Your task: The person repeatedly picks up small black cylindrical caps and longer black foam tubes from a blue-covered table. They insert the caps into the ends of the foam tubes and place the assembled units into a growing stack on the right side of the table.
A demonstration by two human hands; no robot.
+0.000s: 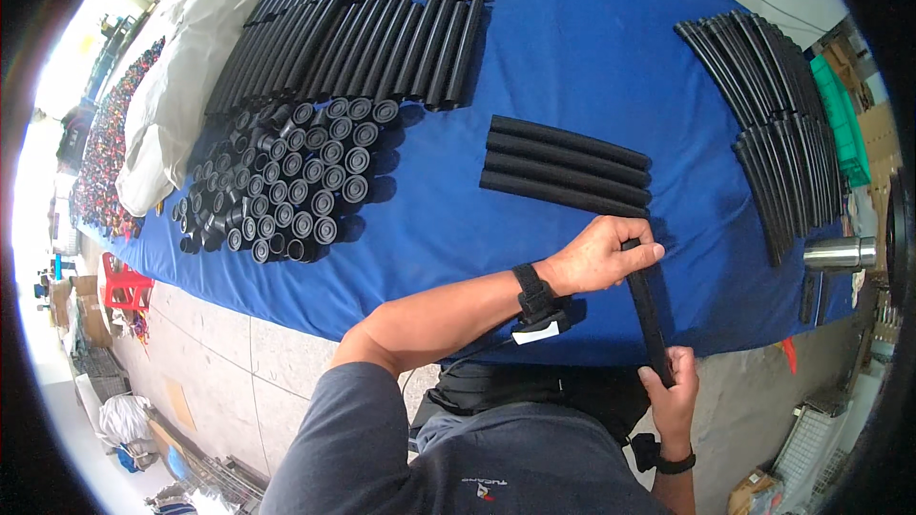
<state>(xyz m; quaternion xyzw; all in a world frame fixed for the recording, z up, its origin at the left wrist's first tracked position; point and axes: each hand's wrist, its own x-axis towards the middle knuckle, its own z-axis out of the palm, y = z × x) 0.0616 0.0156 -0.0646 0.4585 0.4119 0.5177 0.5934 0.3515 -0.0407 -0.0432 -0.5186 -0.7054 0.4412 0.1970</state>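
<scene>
A matte black tube [647, 310] slants down over the table's near edge, held between both my hands. Around its upper end my left hand [603, 256] is closed, thumb and fingers pinching near the tip. Lower down, my right hand [674, 389] grips the other end close to my body. Just beyond my left hand, several similar matte black tubes [563, 170] lie side by side in a short row. Whether the held tube is one piece or a sleeve over something cannot be made out.
Glossy black tubes [363, 48] lie in rows at the far left of the blue cloth [572, 29]. Nearer stand many round black caps [322, 176]. More slim black tubes [763, 114] fan out at right, beside a metal cylinder [840, 254] and a green crate [840, 124].
</scene>
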